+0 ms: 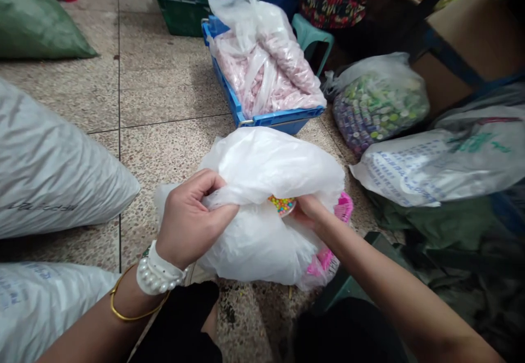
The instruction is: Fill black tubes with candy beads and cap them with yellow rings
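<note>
My left hand is closed on the gathered edge of a white plastic bag, thumb on top. The bag's mouth gapes between my hands. My right hand reaches into that opening, its fingertips partly hidden by plastic. At those fingers sits a small pale-rimmed container of tiny colourful beads, in yellow, green, orange and blue. Most of the container is out of sight inside the bag. A bright pink basket shows beneath and beside the bag on the right.
Ahead stands a blue crate of bagged pale pink pieces. To the right lie a clear bag of green and purple items and a printed white sack. Large grey-white sacks lie left. A person sits beyond a teal stool.
</note>
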A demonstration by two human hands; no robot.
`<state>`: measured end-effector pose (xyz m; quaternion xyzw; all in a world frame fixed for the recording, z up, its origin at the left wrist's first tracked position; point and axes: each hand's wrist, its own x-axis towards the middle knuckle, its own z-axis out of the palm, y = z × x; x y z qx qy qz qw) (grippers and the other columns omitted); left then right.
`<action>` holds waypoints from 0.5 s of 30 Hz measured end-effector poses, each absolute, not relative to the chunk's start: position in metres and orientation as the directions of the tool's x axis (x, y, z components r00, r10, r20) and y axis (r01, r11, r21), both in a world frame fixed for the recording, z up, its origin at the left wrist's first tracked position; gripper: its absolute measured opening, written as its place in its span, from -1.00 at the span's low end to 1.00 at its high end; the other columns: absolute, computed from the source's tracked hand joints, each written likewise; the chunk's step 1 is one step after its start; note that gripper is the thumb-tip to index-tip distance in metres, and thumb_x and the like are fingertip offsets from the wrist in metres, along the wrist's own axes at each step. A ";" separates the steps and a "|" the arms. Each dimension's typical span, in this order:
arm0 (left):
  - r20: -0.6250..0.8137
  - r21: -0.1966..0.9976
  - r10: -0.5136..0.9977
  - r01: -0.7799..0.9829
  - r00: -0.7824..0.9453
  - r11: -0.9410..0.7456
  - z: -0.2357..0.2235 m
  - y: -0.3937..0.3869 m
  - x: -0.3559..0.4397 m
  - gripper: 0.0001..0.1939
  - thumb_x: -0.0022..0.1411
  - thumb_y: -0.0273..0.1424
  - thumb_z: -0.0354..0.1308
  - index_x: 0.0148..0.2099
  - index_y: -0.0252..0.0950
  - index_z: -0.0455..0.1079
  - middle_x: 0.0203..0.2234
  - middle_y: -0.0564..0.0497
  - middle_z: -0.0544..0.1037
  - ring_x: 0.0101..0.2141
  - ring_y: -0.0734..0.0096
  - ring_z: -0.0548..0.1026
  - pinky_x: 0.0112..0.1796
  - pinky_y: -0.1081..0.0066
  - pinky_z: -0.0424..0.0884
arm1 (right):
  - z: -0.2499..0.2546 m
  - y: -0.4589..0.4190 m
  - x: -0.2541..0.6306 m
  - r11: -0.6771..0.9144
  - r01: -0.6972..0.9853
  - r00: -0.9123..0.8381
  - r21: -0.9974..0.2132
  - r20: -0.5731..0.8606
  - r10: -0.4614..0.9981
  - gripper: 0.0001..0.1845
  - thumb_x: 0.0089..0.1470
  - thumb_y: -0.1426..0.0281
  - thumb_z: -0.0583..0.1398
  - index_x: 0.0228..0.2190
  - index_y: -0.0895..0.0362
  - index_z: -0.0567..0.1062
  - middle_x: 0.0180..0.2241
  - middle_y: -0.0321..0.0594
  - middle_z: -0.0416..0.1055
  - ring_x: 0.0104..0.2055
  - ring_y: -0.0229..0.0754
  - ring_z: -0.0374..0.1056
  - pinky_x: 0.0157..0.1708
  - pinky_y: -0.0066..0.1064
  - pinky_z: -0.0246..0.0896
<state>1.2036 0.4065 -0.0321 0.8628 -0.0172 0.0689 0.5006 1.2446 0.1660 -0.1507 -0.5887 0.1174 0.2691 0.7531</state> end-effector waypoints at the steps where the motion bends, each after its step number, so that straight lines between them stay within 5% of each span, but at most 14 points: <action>1: 0.142 0.857 0.037 -0.104 0.989 -0.505 -0.032 0.404 1.204 -0.88 -0.03 -0.45 0.14 -0.52 -0.27 0.24 -0.59 0.14 0.30 -0.50 0.49 0.27 -0.51 0.49 0.15 | -0.145 0.154 1.241 0.198 -0.552 0.827 -0.810 -0.501 0.255 -0.41 -0.08 0.09 0.29 -0.02 0.07 0.41 -0.03 -0.15 0.49 0.04 0.04 0.39 0.08 -0.04 0.28; 8: 0.147 0.822 0.084 -0.074 0.986 -0.565 -0.027 0.397 1.212 -0.91 -0.06 -0.39 0.19 -0.50 -0.29 0.35 -0.60 0.15 0.37 -0.53 0.52 0.29 -0.49 0.51 0.21 | -0.097 0.082 1.194 0.257 -0.574 0.819 -0.778 -0.546 0.176 -0.47 0.08 0.01 0.19 -0.02 0.06 0.45 0.07 -0.15 0.42 0.14 0.01 0.31 0.15 -0.06 0.20; 15: 0.024 0.820 0.367 0.192 0.930 -0.539 -0.028 0.436 1.226 -0.77 -0.15 -0.33 0.30 -0.36 -0.30 0.49 -0.60 0.16 0.40 -0.60 0.54 0.29 -0.61 0.57 0.18 | -0.092 0.007 1.150 0.179 -0.481 0.840 -0.858 -0.510 -0.187 -0.41 0.05 -0.11 0.14 -0.05 0.03 0.46 0.09 -0.11 0.40 0.16 0.11 0.29 0.04 0.04 0.30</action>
